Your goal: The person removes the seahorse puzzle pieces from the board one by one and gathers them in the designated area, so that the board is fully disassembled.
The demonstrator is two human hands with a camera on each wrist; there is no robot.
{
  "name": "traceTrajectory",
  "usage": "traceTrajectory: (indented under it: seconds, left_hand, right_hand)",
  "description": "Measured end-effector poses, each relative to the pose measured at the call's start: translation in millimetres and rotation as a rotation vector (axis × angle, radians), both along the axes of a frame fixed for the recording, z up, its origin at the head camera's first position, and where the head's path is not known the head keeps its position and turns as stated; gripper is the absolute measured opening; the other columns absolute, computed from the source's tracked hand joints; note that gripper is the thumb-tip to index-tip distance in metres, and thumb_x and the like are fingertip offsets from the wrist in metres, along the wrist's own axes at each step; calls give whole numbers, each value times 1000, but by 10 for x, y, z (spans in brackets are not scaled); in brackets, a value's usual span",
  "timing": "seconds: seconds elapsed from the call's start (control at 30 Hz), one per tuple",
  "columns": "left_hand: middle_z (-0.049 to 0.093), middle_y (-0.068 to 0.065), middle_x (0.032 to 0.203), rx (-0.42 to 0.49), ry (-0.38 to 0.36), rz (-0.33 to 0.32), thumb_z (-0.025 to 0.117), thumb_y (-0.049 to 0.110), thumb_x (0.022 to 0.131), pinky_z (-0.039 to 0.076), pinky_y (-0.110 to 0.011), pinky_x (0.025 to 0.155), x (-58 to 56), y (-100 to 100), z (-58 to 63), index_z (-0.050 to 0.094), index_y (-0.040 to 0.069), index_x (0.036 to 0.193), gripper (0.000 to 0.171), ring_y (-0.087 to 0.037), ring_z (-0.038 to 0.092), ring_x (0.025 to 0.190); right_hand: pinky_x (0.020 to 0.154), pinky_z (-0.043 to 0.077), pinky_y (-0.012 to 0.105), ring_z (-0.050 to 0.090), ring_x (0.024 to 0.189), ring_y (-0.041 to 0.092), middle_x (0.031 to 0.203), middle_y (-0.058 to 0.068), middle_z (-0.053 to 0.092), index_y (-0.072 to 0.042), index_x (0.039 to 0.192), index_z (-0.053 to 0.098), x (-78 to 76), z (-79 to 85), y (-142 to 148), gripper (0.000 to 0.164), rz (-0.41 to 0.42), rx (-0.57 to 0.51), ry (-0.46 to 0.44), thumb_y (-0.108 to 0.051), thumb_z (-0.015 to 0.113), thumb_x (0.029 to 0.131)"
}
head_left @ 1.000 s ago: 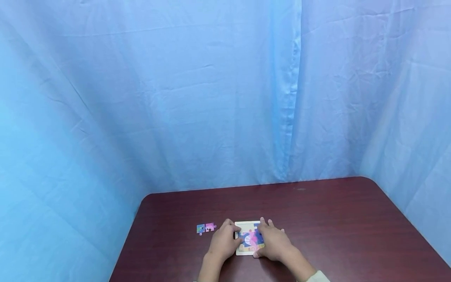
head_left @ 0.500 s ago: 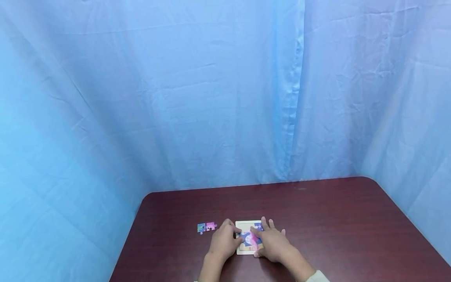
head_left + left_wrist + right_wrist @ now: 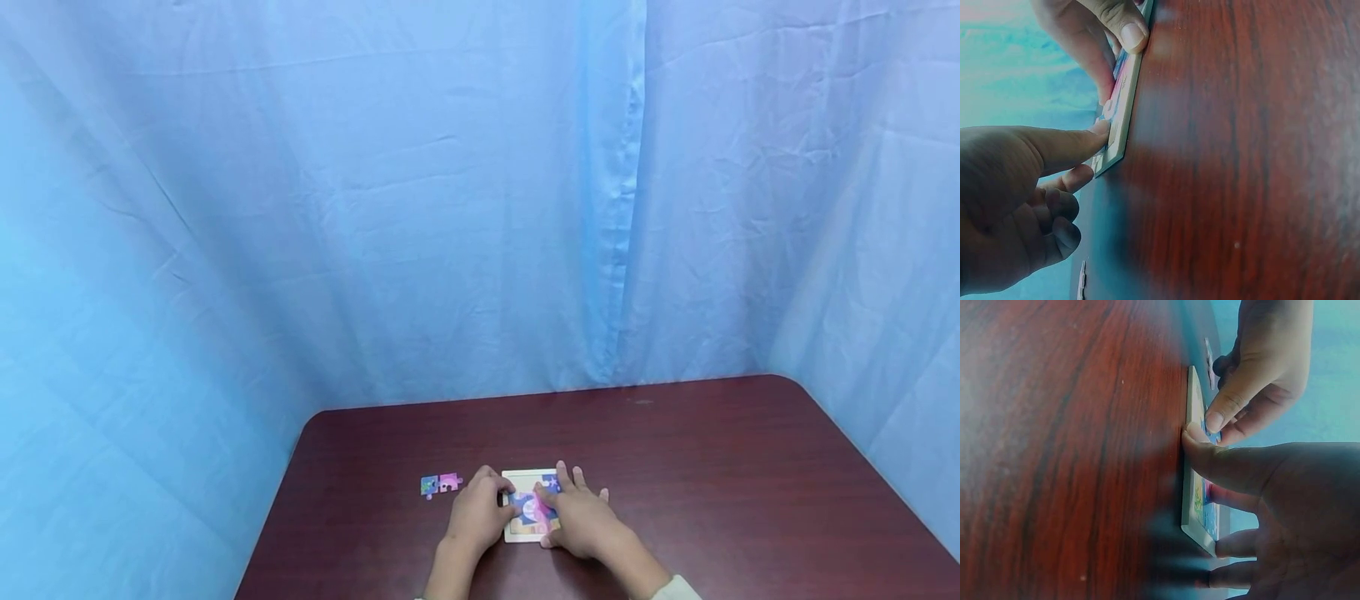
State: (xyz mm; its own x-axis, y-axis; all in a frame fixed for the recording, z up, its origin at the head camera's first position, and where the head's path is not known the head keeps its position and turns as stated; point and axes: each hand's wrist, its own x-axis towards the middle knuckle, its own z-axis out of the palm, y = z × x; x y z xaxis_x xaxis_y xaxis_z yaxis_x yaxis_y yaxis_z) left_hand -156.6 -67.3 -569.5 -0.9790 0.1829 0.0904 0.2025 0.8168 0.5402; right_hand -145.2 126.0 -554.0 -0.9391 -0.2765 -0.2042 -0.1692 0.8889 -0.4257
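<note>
The puzzle tray (image 3: 522,538) is lying on the table (image 3: 712,467) between the two hands, with printed pieces (image 3: 531,510) sitting inside its rim. The left hand (image 3: 474,512) is resting at the tray's left side, its thumb and index finger reaching over the rim onto the pieces and its other fingers curling beneath the palm; I cannot tell whether those two tips are pinching a piece. The right hand (image 3: 585,518) is spreading across the tray's right side: its thumb is touching the near rim, its index finger is pressing on the pink printed part, and the remaining fingers are fanning out past the right edge. Left of the tray, beyond the left hand, a loose blue piece (image 3: 428,485) and a loose pink piece (image 3: 447,482) are lying side by side.
</note>
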Motion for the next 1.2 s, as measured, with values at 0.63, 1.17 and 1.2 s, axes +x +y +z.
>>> traceTrajectory:
  seconds: [0.63, 1.17, 1.2]
  left_hand:
    - [62, 6, 83, 84, -18, -46, 84, 13, 88, 42, -26, 64, 51, -3, -35, 62, 17, 97, 24, -1, 50, 70]
    - [62, 8, 84, 96, -18, -35, 80, 15, 92, 43, -24, 65, 50, -17, -64, 62, 17, 96, 19, 0, 53, 73]
    - [62, 8, 84, 101, -18, -34, 80, 15, 92, 43, -24, 65, 47, -19, -65, 62, 17, 96, 19, 0, 53, 73]
  right_hand:
    - [105, 26, 90, 27, 155, 59, 168, 33, 29, -15, 147, 63, -6, -22, 7, 80, -2, -5, -1, -33, 93, 76]
    - [106, 26, 90, 27, 155, 59, 169, 33, 28, -16, 148, 62, -10, -7, 5, 79, 3, -5, -9, -34, 92, 78]
    - [106, 26, 90, 26, 155, 59, 169, 33, 28, -16, 149, 62, -11, -3, 4, 79, 4, -5, -10, -34, 92, 78]
